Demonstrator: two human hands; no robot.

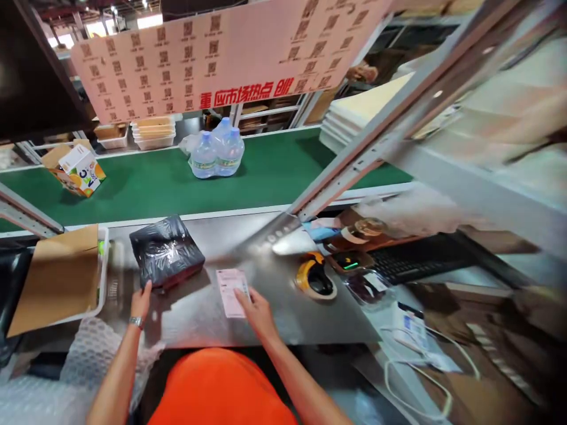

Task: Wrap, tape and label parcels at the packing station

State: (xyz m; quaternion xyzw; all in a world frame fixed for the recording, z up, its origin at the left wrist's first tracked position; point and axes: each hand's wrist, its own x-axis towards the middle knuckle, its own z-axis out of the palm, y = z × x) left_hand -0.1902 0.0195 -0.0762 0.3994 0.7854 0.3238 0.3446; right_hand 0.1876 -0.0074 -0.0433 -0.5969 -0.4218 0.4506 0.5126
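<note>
A package wrapped in shiny black plastic (167, 251) lies on the steel tabletop (195, 321). My left hand (141, 304), with a watch at the wrist, grips the package's near left corner. Between the thumb and fingers of my right hand (258, 313) is a printed paper label (230, 290), held low over the tabletop to the right of the package. To the right of that hand sits a tape dispenser (315, 276), yellow and black.
Behind the table runs a green conveyor belt (274, 171) carrying bottled water (218, 150) and an orange-printed carton (82, 171). At left stands a white bin (104, 265) with cardboard; bubble wrap (91, 348) lies below. A metal post (341, 159), keyboard (425, 257) and cable occupy the right.
</note>
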